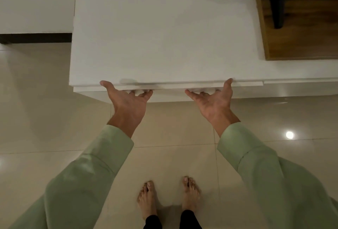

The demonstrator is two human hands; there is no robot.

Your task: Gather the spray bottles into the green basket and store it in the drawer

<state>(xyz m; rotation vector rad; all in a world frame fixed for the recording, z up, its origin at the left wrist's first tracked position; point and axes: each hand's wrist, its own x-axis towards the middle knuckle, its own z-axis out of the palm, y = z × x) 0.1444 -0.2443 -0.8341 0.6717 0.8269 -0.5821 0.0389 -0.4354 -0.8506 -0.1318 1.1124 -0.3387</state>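
Observation:
A white cabinet top (pixel 164 33) fills the upper middle of the head view. Just below its front edge the white drawer front (pixel 170 86) sticks out a little. My left hand (pixel 128 102) is palm up with its fingers hooked under the drawer front's lip and the thumb against the cabinet edge. My right hand (pixel 214 101) grips the same lip further right, fingers curled under, thumb up on the edge. No spray bottle and no green basket shows anywhere; the drawer's inside is hidden.
Glossy beige floor tiles (pixel 54 119) lie below and to the left. My bare feet (pixel 168 197) stand close to the cabinet. A wooden surface with a dark object (pixel 301 27) sits at the upper right. A white wall with dark skirting (pixel 34 37) is at the upper left.

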